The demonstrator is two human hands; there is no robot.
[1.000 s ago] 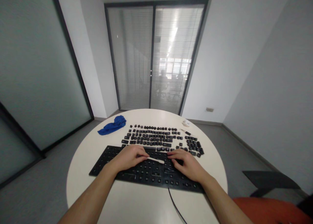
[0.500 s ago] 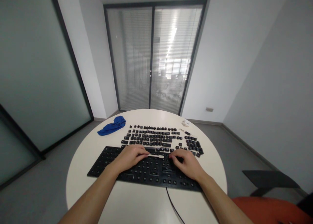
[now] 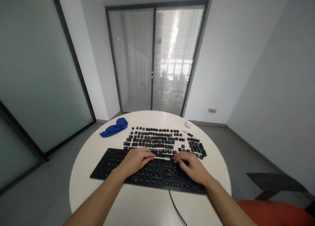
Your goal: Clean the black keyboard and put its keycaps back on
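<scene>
My left hand (image 3: 139, 159) is over the middle of a black keyboard (image 3: 105, 167) whose keycaps are off, leaving bare switches showing. Its thumb and fingers pinch a white cotton swab (image 3: 162, 158), which points right along the board's far side. My right hand (image 3: 190, 165) rests on the right part of the keyboard, fingers bent and thumb apart from them, with nothing seen in it. Its fingertips are close to the swab's right tip. Just beyond the board, loose black keycaps (image 3: 155, 141) lie in rows.
A blue cloth (image 3: 115, 127) lies at the table's far left. Far right are a slim tool with a dark grip (image 3: 189, 134) and a small white item (image 3: 187, 124). A cable (image 3: 175, 207) runs toward me over the round table (image 3: 137, 206). An orange chair (image 3: 268, 213) stands at right.
My left hand and the swab have shifted slightly right over the keyboard. My right hand stays on the board, its thumb a little farther from the fingers. The whole view has moved slightly.
</scene>
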